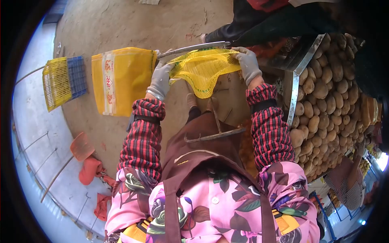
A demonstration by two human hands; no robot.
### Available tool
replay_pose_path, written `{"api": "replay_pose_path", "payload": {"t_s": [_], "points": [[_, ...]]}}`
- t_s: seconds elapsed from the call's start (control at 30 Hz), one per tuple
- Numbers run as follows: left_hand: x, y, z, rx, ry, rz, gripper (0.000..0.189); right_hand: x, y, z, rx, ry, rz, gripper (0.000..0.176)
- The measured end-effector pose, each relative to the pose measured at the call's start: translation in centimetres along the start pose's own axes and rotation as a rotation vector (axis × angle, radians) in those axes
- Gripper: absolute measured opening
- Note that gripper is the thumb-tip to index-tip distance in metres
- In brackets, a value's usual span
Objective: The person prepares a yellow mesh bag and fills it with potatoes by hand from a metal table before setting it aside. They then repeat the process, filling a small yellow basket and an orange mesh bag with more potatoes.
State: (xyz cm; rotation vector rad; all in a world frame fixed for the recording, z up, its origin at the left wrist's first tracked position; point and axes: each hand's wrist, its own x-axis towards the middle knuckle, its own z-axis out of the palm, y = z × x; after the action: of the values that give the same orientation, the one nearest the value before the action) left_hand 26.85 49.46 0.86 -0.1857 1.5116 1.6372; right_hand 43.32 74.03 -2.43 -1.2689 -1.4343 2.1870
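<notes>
Between my gloved hands a yellow mesh bag is spread wide, its lower part sagging in the middle. My left hand is closed on the bag's left edge, close to one end of a curved grey bar along the far side of the bag. At the opposite edge, my right hand has its fingers closed on the mesh. To the left of my left hand lies a flat pile of yellow mesh bags with a white printed band.
Potatoes fill a metal-edged bin on the right. A second bar crosses before my apron. Yellow and blue crates stand left, above a red shovel. Another person's dark-clothed leg is at the top.
</notes>
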Motion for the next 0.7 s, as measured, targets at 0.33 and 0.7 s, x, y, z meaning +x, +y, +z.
{"api": "replay_pose_path", "payload": {"t_s": [0.33, 0.7], "points": [[3.3, -1.0, -1.7, 0.012, 0.043, 0.010, 0.034, 4.7, 2.0, 0.6, -0.009, -0.035, 0.076, 0.015], [-4.1, -3.3, -3.2, 1.247, 0.082, 0.368, 0.048, -10.4, 8.2, -2.8, -0.810, 0.044, -0.104, 0.037]]}}
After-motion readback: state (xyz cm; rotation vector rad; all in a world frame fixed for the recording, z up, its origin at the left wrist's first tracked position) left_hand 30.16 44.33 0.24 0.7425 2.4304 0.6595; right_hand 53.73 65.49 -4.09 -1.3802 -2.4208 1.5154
